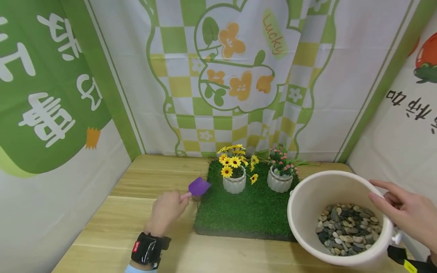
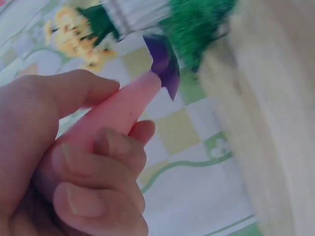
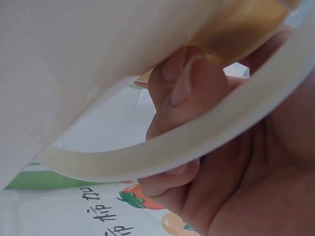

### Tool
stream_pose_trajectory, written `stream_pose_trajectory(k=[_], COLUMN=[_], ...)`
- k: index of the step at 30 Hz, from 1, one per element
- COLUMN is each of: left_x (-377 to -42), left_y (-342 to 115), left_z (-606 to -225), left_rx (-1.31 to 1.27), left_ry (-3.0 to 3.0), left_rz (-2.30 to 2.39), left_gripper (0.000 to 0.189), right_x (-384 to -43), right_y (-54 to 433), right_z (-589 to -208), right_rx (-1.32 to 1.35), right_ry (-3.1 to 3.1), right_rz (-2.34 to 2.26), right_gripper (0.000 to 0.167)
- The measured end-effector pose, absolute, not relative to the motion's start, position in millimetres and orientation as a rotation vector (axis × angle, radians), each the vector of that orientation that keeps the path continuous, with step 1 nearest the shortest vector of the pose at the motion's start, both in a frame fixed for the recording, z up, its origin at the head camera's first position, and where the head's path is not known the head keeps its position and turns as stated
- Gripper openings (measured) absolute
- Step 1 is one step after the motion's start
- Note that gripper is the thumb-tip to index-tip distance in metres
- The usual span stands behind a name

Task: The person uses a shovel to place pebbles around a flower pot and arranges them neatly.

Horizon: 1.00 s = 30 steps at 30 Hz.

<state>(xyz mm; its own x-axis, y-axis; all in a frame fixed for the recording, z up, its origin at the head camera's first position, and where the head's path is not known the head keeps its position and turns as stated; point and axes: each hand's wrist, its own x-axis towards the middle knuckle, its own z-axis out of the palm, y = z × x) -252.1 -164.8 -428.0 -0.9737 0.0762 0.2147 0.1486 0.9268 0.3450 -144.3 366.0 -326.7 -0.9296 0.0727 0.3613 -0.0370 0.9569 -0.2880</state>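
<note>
Noted pink-handled purple trowel [image 1: 196,187] gripped in left hand [image 1: 167,209], blade beyond fingers; off-white bucket [image 1: 336,189] pinched at rim by right hand [image 1: 407,208], pebbles [image 1: 349,229] below fingertips. Judged bucket liable to tip from hard rim pull.

A pale wood-grain desk [image 1: 126,220] stands boxed in by printed cloth. Beyond its far edge hangs a white back cloth [image 1: 129,49], lightly creased, bearing a green-and-yellow checked panel [image 1: 174,40] with a wavy border, orange flowers [image 1: 240,86] and the word "Lucky" [image 1: 273,34]. Green bands [image 1: 398,57] drop towards both far corners. Past the left edge, a side cloth [image 1: 51,208] carries large white characters on green; past the right edge, another [image 1: 382,129] shows red fruit [image 1: 428,57] and black characters. The light is soft.
</note>
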Motion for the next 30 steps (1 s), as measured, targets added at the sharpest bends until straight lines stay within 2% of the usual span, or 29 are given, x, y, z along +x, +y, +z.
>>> stream_pose_trajectory(k=[9,18,25,30], left_x=[-244.0,-234.1,-228.1,-224.5], left_y=[-159.3,-127.3,-103.7,-87.1], left_z=[-394.0,-384.3,-382.0,-378.1], left_rx=[-0.361,-0.650,-0.785,-0.920], left_ry=[-2.890,-2.916,-2.907,-2.836], left_rz=[-0.627,-0.646,-0.708,-0.675], left_gripper=[0.032,0.029,0.041,0.040], right_x=[-145.3,-145.8,-145.7,-142.2], right_y=[371.0,371.5,370.5,370.7], right_z=[-327.1,-322.0,-319.0,-320.3], right_rx=[0.031,0.029,0.077,0.080], right_ry=[-2.766,-2.802,-2.788,-2.779], right_rz=[0.465,0.482,0.494,0.503], right_gripper=[0.046,0.051,0.049,0.047])
